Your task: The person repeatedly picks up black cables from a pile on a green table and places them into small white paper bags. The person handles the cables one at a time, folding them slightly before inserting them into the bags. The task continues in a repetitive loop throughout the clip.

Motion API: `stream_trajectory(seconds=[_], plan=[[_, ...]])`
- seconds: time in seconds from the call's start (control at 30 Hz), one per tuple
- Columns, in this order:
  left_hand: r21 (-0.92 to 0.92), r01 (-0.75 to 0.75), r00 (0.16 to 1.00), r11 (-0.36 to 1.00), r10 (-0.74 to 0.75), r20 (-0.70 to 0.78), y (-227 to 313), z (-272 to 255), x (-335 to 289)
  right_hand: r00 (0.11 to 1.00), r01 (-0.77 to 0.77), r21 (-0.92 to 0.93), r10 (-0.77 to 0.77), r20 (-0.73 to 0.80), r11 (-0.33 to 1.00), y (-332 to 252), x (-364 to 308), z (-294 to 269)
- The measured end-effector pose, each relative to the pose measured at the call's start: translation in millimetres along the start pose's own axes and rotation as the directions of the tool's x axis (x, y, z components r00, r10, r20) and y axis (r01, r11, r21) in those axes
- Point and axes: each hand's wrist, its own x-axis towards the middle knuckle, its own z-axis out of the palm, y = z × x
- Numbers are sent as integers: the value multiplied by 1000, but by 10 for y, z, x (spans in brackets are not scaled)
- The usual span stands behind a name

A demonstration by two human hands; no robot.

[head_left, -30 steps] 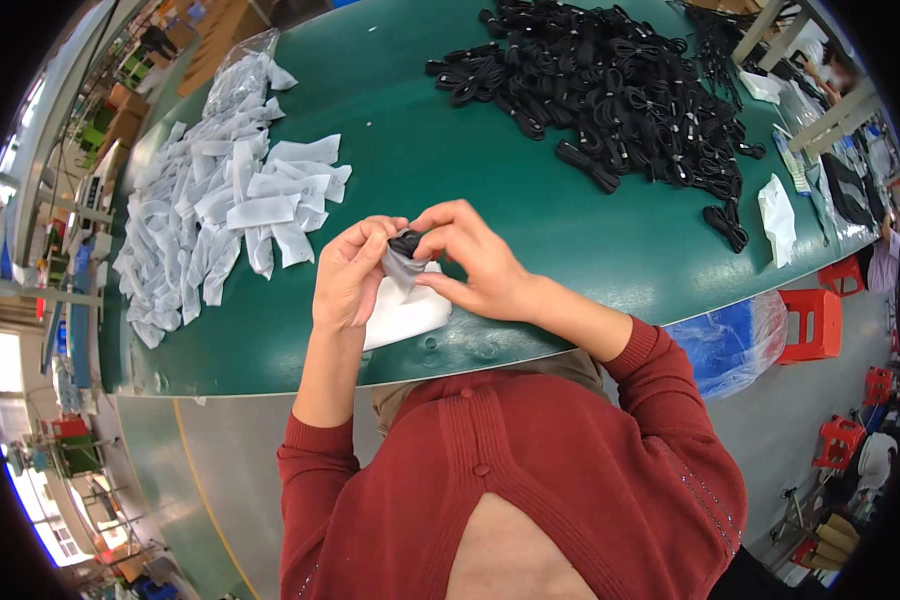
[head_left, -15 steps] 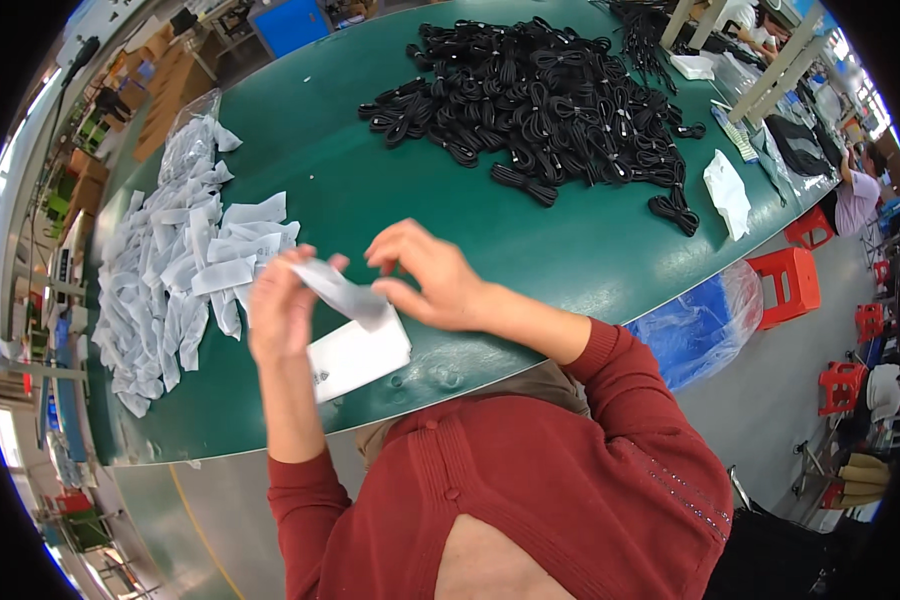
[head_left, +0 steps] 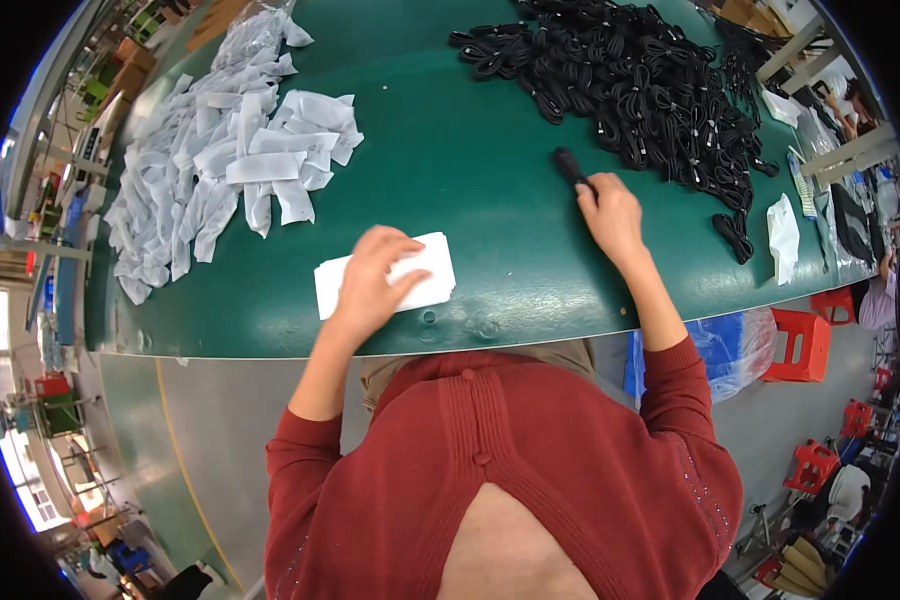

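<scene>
Both hands have drawn apart since the earlier frame, when they were close together at a blurred grey pouch; that pouch no longer shows in the left hand, and the right hand has gone out farther to the right. Now the left hand spreads above the flat stack of thin white rectangular pouches at the near edge of the dark green, glossy worktop, thumb and fingers well apart; whether a fingertip touches the stack, I cannot tell. Thumb and fingers of the right hand grip one slim, coiled black cable bundle, just short of the tangled heap of black cable bundles at the far right; whether it is lifted is unclear. At the left lies a loose pile of pale, translucent filled-looking pouches. My reading is that a fresh bundle and a fresh pouch are being fetched together. Such a move calls for peeling just one pouch off the stack, parting its mouth and lining the bundle up end first.
</scene>
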Motion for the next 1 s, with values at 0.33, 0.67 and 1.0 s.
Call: stream_trajectory(seconds=[0.33, 0.67, 1.0], plan=[[-31, 43, 995, 999, -46, -93, -103, 336, -152, 893, 238, 465, -380, 240, 853, -1010, -423, -137], [-348, 183, 973, 919, -221, -71, -93, 288, -129, 829, 88, 618, -402, 390, 781, -989, -481, -101], [26, -218, 969, 976, 220, -110, 135, 241, -29, 718, -111, 617, -367, 592, 779, -1131, -397, -128]])
